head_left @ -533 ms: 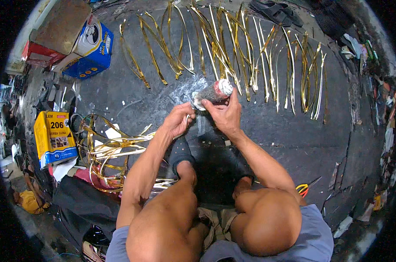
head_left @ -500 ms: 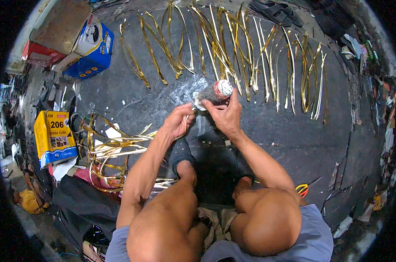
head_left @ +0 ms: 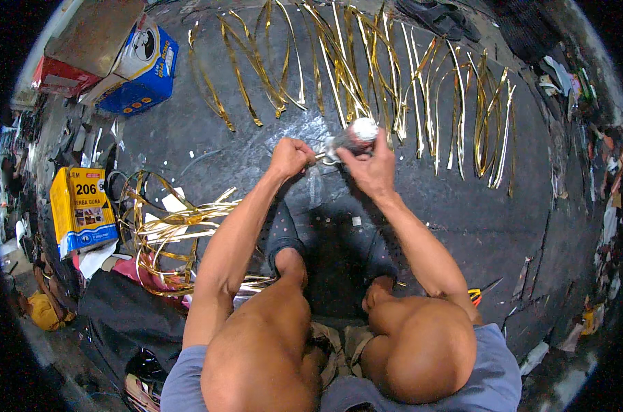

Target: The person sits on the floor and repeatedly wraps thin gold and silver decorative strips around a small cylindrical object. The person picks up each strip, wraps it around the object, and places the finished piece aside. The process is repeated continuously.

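Observation:
In my right hand [head_left: 373, 168] is a small can or bottle [head_left: 361, 137], grey and reddish with a white end, tipped sideways and blurred by motion. Its narrower end points at my left hand [head_left: 292, 158], whose fingers are pinched together. From that pinch a short, thin pale piece [head_left: 320, 156] reaches toward the can's near end; it looks like the end of a strip, though its kind is unclear. Whether it touches the can cannot be made out. Beyond both hands, gold strips [head_left: 342, 69] lie in a long row on the dark floor surface [head_left: 250, 154].
A yellow and blue tin [head_left: 85, 209] stands at the left beside a heap of gold strips [head_left: 178, 226]. Farther back is a blue and white tin [head_left: 143, 72] near a cardboard box [head_left: 88, 38]. Orange-handled scissors [head_left: 475, 296] lie by my right knee; dark sandals [head_left: 438, 19] are at the far edge.
My left hand has drawn away from the can's end, up and slightly left. My right hand has shifted a little right and up with the can.

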The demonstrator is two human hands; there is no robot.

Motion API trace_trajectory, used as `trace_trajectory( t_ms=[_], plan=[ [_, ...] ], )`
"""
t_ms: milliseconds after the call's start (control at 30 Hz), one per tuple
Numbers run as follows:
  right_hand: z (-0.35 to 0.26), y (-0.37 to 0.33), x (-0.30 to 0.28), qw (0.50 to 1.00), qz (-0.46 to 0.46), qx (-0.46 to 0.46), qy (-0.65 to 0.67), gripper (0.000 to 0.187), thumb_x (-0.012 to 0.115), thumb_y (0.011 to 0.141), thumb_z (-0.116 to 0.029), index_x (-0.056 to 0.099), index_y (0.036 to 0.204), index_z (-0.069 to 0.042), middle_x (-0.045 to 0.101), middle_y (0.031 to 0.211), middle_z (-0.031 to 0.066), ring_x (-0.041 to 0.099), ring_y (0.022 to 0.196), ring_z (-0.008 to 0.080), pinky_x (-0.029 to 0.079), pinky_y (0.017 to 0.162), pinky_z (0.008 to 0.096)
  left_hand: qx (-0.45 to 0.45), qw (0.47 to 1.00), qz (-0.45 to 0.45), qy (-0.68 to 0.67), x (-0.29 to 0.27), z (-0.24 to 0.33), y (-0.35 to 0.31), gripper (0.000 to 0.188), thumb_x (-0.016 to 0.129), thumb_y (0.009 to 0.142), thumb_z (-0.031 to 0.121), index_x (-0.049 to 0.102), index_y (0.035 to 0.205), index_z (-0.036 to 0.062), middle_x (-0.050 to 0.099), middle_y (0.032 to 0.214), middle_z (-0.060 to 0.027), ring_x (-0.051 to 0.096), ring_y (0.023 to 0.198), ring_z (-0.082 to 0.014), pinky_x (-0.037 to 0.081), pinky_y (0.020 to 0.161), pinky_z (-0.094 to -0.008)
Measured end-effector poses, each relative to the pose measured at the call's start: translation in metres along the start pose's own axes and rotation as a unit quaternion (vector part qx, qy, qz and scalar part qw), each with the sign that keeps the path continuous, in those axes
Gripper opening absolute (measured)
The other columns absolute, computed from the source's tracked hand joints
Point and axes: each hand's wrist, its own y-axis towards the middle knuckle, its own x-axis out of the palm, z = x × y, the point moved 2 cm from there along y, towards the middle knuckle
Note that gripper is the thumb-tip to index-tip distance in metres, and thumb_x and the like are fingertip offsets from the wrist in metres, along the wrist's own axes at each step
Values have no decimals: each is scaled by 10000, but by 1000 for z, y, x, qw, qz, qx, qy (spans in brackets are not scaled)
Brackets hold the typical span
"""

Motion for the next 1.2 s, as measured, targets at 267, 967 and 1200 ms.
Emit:
trace_trajectory(
  t_ms=[267,967,1200],
  plan=[
    [-7,-14,22,964,-52,-170,-199,631,825,781,-135,499,1314,-47,654,1202,214,671,1010,429,572,835,458,162,976,82,118,10,31,-19,299,696,753,17,738,1049,14,738,914,-124,720,900,-299,564,840,-401],
    [61,37,26,859,-119,406,288,76,684,882,-3,630,836,-29,609,762,32,540,595,126,410,506,275,334,934,112,60,20,47,-37,507,706,737,-6,613,1234,31,671,1161,-183,648,1114,-400,530,939,-443],
    [-94,38,-157,826,-143,154,522,188,602,948,24,577,1130,60,585,994,92,537,786,113,461,683,238,319,941,92,61,18,51,-40,553,661,722,-2,599,1271,13,641,1210,-202,629,1154,-407,511,1001,-437]
  ],
)
